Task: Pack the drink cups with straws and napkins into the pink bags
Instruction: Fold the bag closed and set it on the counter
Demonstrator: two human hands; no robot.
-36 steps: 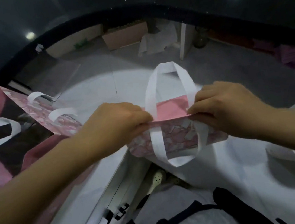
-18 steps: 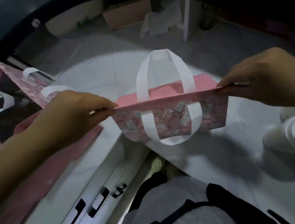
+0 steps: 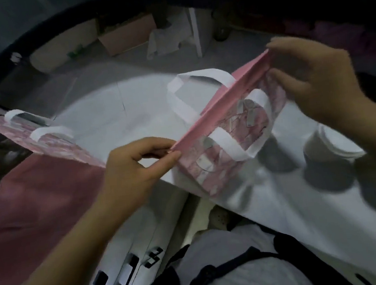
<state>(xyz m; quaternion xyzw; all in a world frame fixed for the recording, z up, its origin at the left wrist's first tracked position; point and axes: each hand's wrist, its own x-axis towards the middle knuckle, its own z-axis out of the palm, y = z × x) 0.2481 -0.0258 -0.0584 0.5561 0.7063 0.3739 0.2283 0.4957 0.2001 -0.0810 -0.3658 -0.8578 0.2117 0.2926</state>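
Observation:
I hold a small pink patterned bag (image 3: 233,135) with white handles above the white table (image 3: 283,206), its top edge folded flat and tilted up to the right. My left hand (image 3: 136,171) pinches the lower left end of that edge. The upper right end is pinched by my right hand (image 3: 316,81). A white lidded drink cup (image 3: 328,149) lies on the table to the right, under my right forearm. No straws or napkins show.
Another pink patterned bag (image 3: 49,144) with white handles stands open at the left, with a darker pink sheet (image 3: 37,206) in front of it. Dark-handled drawers (image 3: 125,280) sit under the table edge. A cardboard box (image 3: 128,34) stands on the floor beyond.
Both hands slid apart from the bag's middle to its two ends. The bag then tilted, right end rising and left end dropping. The cup came into view at the right.

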